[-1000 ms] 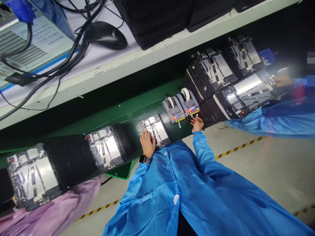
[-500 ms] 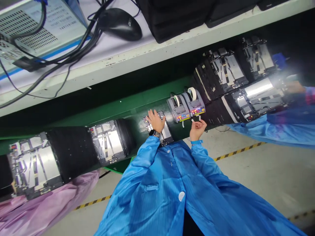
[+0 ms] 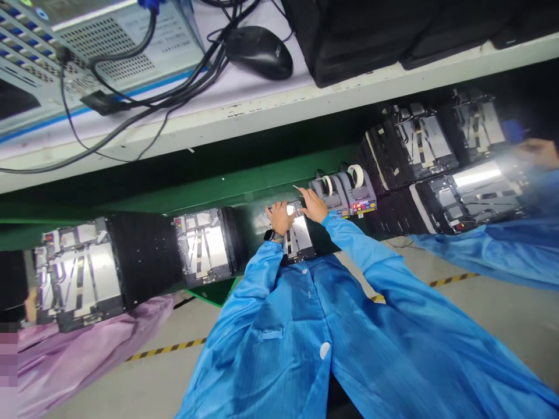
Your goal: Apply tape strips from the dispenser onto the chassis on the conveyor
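Note:
An opened flat electronic device (image 3: pixel 301 235), with a silver panel and dark strips, lies on the green bench in front of me. My left hand (image 3: pixel 282 219) rests on its upper left part, fingers spread, a watch on the wrist. Over the device's upper right corner is my right hand (image 3: pixel 314 206), its fingers pinched on a small pale strip of tape (image 3: pixel 297 187). The strip's other end points up and left. Just beyond that hand stand two grey tape dispensers (image 3: pixel 363 193) with white rolls, the left one partly hidden by my hand and sleeve.
Stacks of similar opened devices stand left (image 3: pixel 203 247) and right (image 3: pixel 425 142). Above the bench runs a white shelf (image 3: pixel 262 110) with a mouse (image 3: pixel 259 52), cables and a metal computer case (image 3: pixel 131 52). A co-worker's blurred hand (image 3: pixel 539 154) is at far right; a pink sleeve (image 3: pixel 126 326) shows at left.
My right hand has moved left from the front of the right dispenser to the device, carrying a tape strip. My left hand stays on the device. The camera view has shifted slightly.

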`<action>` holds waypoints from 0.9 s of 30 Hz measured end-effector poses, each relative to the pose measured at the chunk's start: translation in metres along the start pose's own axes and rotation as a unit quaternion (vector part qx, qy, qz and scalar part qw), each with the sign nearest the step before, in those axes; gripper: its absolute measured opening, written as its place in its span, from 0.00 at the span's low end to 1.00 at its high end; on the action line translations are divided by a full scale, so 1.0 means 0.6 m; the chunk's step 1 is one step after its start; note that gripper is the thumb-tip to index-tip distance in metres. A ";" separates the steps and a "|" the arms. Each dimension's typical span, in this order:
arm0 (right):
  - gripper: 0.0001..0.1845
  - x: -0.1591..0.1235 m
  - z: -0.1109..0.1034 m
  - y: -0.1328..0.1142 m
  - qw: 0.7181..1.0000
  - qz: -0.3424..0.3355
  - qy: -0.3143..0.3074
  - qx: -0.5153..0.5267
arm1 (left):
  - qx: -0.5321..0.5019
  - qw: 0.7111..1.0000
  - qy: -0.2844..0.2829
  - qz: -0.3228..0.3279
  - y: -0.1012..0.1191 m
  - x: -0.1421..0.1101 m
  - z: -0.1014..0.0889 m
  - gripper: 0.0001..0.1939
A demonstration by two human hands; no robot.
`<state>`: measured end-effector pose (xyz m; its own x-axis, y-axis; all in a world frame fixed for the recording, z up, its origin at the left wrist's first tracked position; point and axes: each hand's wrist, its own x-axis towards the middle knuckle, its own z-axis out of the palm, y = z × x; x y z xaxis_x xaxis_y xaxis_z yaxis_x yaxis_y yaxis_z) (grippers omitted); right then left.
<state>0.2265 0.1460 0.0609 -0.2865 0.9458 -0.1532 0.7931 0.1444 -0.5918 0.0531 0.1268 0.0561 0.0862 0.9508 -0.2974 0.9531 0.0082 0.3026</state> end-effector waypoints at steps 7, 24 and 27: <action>0.33 0.015 -0.006 0.016 0.989 0.019 -0.091 0.114 | -0.013 1.000 -0.023 0.011 -0.007 0.016 -0.015 0.27; 0.44 0.037 -0.010 -0.036 0.983 0.016 -0.173 -0.052 | 0.002 0.999 -0.038 0.016 -0.007 0.028 -0.027 0.25; 0.44 0.038 -0.005 -0.038 0.983 0.013 -0.173 -0.062 | -0.007 0.999 -0.035 0.022 -0.010 0.030 -0.025 0.24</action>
<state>0.2035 0.1649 0.0732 -0.4141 0.7974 -0.4389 0.8557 0.1766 -0.4864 0.0446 0.1487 0.0623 0.1482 0.9264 -0.3461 0.9441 -0.0283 0.3285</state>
